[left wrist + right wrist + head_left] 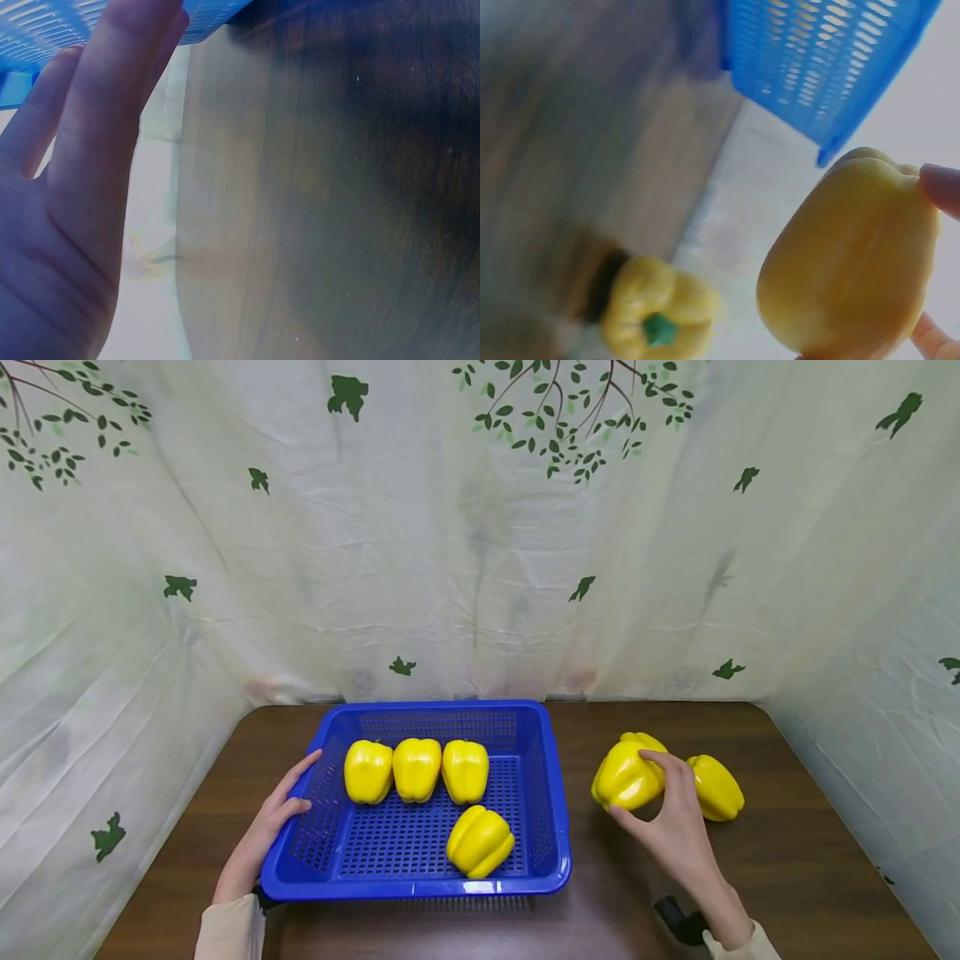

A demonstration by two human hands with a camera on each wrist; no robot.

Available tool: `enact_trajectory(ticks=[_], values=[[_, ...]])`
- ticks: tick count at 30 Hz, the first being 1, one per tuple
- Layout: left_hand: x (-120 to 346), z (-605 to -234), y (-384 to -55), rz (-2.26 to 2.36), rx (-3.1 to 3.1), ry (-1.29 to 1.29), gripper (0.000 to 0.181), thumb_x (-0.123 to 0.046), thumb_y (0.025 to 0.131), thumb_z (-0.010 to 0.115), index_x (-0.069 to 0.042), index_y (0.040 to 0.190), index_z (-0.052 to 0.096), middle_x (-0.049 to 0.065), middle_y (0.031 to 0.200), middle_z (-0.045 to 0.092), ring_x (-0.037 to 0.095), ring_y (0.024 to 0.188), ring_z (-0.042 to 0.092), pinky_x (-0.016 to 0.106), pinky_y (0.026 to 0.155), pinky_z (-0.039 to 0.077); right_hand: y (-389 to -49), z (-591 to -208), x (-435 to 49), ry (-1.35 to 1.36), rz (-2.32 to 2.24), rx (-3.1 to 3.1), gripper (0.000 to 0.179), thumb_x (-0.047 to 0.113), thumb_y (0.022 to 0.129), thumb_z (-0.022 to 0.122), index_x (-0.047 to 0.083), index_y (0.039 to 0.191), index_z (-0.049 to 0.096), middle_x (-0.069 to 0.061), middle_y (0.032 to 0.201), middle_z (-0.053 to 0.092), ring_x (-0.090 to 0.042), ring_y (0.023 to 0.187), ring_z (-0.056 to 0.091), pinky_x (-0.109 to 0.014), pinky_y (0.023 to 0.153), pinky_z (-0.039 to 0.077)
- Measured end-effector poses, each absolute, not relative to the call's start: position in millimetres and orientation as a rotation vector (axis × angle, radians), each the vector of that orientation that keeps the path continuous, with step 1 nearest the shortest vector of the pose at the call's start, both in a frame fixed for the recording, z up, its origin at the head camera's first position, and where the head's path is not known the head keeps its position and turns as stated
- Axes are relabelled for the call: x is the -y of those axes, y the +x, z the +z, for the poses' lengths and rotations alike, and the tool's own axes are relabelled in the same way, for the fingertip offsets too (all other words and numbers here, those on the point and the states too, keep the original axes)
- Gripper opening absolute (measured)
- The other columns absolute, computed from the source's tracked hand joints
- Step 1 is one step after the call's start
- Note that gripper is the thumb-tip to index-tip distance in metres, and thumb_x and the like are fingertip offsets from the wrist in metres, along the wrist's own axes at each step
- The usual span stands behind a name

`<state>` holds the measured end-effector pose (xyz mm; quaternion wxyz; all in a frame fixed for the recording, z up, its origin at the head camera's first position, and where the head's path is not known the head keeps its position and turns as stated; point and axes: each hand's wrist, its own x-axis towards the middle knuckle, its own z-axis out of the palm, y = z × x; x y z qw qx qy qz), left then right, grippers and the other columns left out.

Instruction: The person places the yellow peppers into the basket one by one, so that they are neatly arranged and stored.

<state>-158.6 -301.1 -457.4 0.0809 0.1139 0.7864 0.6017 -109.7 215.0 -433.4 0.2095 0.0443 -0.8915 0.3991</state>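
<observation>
My left hand [258, 835] holds the left side of a blue plastic basket [555, 827], its thumb and a finger reaching over the rim. Close up in the left wrist view, the fingers [97, 105] lie against the basket's perforated wall. Inside the basket, three yellow bell peppers [417, 770] stand in a row, and another yellow bell pepper [480, 842] lies tilted near the front right. My right hand [678, 835] pinches a yellow bell pepper [847, 262] between thumb and fingers, to the right of the basket and above the table. Behind that hand is one more yellow bell pepper [718, 789].
The brown wooden table [600, 902] carries the basket near its middle. A pale curtain [480, 568] with leaf prints closes off the back and both sides. Beside the right wrist is a black strap-like piece [678, 920].
</observation>
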Motion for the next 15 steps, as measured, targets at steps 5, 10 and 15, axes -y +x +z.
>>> enact_trajectory(ticks=[5, 10, 15], values=[[301, -457, -159, 1.805, -2.344, 0.351, 0.059, -0.007, 0.099, 0.034, -0.020, 0.154, 0.019, 0.020, 0.151, 0.014, 0.011, 0.116, 0.040, 0.021, 0.087, 0.040, -118, -425, -207, 0.217, 1.112, 2.433, 0.077, 0.011, 0.067, 0.085, 0.003, 0.131, 0.044, -0.020, 0.130, 0.039, -0.035, 0.116, 0.040, -0.054, 0.093, 0.034], [302, -458, -159, 1.798, -2.346, 0.342, 0.059, -0.007, 0.098, 0.034, -0.021, 0.154, 0.019, 0.020, 0.152, 0.014, 0.012, 0.116, 0.039, 0.021, 0.087, 0.039, -125, -416, -197, 0.297, 1.119, 2.413, 0.078, 0.012, 0.066, 0.086, 0.005, 0.131, 0.045, -0.018, 0.131, 0.040, -0.033, 0.117, 0.040, -0.052, 0.092, 0.036], [302, -458, -159, 1.798, -2.354, 0.350, 0.059, -0.007, 0.098, 0.034, -0.020, 0.154, 0.019, 0.020, 0.152, 0.014, 0.011, 0.117, 0.038, 0.020, 0.088, 0.039, -131, -407, -185, 0.398, 1.125, 2.412, 0.078, 0.011, 0.065, 0.087, 0.006, 0.131, 0.045, -0.014, 0.132, 0.042, -0.029, 0.120, 0.040, -0.050, 0.094, 0.038]])
